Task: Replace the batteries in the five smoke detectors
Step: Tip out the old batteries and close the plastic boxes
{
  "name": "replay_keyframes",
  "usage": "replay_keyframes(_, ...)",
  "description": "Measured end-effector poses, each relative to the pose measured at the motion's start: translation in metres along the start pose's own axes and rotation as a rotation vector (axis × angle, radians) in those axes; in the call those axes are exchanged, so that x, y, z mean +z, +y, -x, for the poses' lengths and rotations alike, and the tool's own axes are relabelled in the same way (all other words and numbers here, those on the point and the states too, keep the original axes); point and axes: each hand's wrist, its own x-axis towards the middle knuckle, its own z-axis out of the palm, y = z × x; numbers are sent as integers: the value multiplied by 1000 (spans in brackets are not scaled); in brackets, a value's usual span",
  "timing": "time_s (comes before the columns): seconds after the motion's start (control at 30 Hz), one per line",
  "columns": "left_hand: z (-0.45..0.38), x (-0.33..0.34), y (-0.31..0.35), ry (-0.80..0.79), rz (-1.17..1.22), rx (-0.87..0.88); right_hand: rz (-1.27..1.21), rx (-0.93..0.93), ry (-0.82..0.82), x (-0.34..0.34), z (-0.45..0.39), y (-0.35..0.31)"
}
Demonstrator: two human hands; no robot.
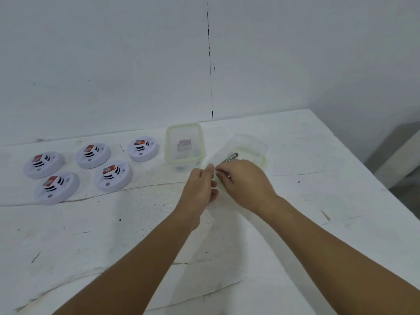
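Battery (231, 157) in R hand (244, 185) grip, angled up-right.

Both forearms reach forward, left hand (203, 187) and right hand (244, 184) meeting, fingers curled.

The near half of the white table (95, 246) lies open for a hand, while five smoke detectors (113, 175) crowd the far left, an upright clear container (184, 144) and what seems a tilted one (247, 146) block the far middle, against the wall (113, 64).
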Motion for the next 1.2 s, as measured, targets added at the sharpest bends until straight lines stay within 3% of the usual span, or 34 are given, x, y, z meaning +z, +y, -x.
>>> replay_keyframes(0.1,6,-12,-7,42,-56,-13,-291,41,-12,4,12,-15)
replay_keyframes(0.2,8,-26,-17,88,-182,35,-432,58,34,4,17,-19)
replay_keyframes(0.3,11,-30,-14,90,-213,61,-335,70,255,1,15,-10)
replay_keyframes(0.4,14,-20,-8,75,-291,51,-260,284,428,-1,14,8)
replay_keyframes(0.53,12,-8,-10,115,-410,56,-633,659,301,-2,17,31)
replay_keyframes(0.6,15,-5,-6,141,-425,73,-639,711,181,-4,23,34)
replay_keyframes(0.7,18,-5,1,161,-419,89,-546,680,185,-7,32,36)
replay_keyframes(0.93,35,-16,9,186,-375,96,-665,543,285,-14,29,14)
replay_keyframes(1.2,54,-95,-7,391,-412,155,-534,284,160,20,38,-31)
